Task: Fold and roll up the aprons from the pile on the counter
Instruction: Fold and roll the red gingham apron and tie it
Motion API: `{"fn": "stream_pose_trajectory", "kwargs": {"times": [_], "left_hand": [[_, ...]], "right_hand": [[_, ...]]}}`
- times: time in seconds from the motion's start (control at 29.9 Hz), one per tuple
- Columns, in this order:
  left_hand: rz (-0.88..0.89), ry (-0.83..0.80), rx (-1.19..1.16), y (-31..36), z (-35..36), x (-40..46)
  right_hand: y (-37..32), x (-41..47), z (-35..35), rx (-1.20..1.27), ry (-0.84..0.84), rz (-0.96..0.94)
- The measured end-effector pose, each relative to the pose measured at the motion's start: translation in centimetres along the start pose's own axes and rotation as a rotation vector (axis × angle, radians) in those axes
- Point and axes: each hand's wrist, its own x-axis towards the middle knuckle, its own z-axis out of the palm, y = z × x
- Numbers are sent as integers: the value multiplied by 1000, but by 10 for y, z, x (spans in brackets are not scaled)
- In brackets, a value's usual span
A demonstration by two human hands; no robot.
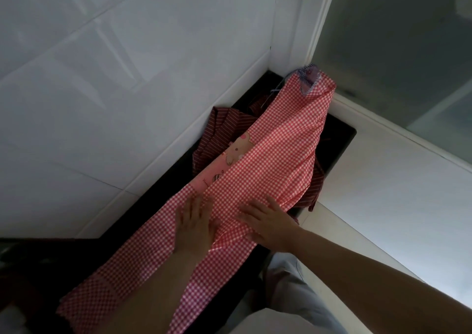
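A red-and-white checked apron (275,160) with a pink cartoon patch lies stretched lengthwise along the narrow black counter (143,213). My left hand (194,225) presses flat on its middle, fingers straight. My right hand (268,222) lies flat on the cloth just to the right, fingers spread. Under the far part of the checked apron sits a dark red striped apron (217,126), partly covered. A blue striped piece of cloth (307,78) shows at the far end, in the corner.
White tiled wall (102,91) runs close along the counter's left side. A white window frame (314,27) and frosted glass (408,39) close off the far end. Pale floor (383,193) lies to the right. My light trousers (288,295) are beside the counter edge.
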Motion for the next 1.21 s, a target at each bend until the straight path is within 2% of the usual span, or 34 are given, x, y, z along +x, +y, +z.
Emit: {"fn": "stream_pose_trajectory", "kwargs": {"times": [0.07,0.17,0.23,0.27,0.4,0.54,0.7,0.8,0.94,1.0,1.1,1.21], "left_hand": [[116,102,14,-13,3,-5],[461,320,-42,-4,5,-11],[568,324,-17,17,5,-17],[546,254,-10,28,7,-18],[178,-208,-18,51,9,-21],[100,-310,93,70,8,-25],[-19,-343,80,93,9,-31],[-60,-366,70,97,12,-29],[-84,-308,59,93,16,-24],[-36,-344,90,87,10,-19],[183,-282,175,76,1,-14],[39,-249,-320,54,-15,-1]], "right_hand": [[11,-4,5,-14,-55,-16],[18,-3,7,-38,-99,-24],[19,-1,6,-52,-129,-33],[21,1,6,-64,-122,-52],[33,8,-2,-104,-167,-128],[54,14,-15,-110,-187,-174],[54,21,-30,-148,-275,-170],[57,21,-30,-152,-243,-172],[61,23,-32,-170,-177,-234],[62,26,-36,-180,-172,-253],[60,34,-45,-189,-171,-298],[55,42,-55,-61,-183,-226]]}}
